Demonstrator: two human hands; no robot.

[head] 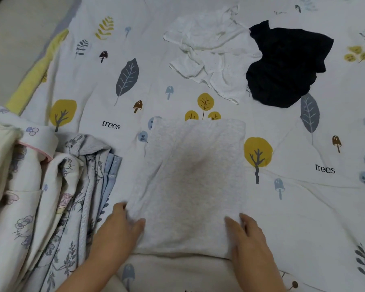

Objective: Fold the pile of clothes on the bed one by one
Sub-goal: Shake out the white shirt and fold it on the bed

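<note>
My left hand [122, 226] has the near-left corner of the grey garment [190, 184] pinched, thumb on top, fingers tucked under the edge. My right hand [247, 234] grips the near-right corner, fingers curled over the fabric; I can't see that thumb.

Surface is a bed with a white sheet [303, 207] printed all over: yellow trees, grey leaves, little brown and blue mushrooms, and the word "trees" twice that I can read. Top left, past the sheet's edge, there's a yellow strip [40, 66] and some pale floor or mattress side, can't tell which. That's about all of the room I get from this angle.

The grey thing is folded into a rough rectangle, lying flat right in front of me in the middle of the bed, pale heathered knit with a darker blotch in the centre, could be shadow. Left edge is a bit rumpled.

Count: one grey piece in hand. Two unfolded ones further up the bed, a crumpled white one [211, 53] and a black one [287, 64], touching each other. On my left, a stack [57, 197] of printed fabrics, cartoon cats and blue florals, layers overlapping so I can't count them properly.
</note>
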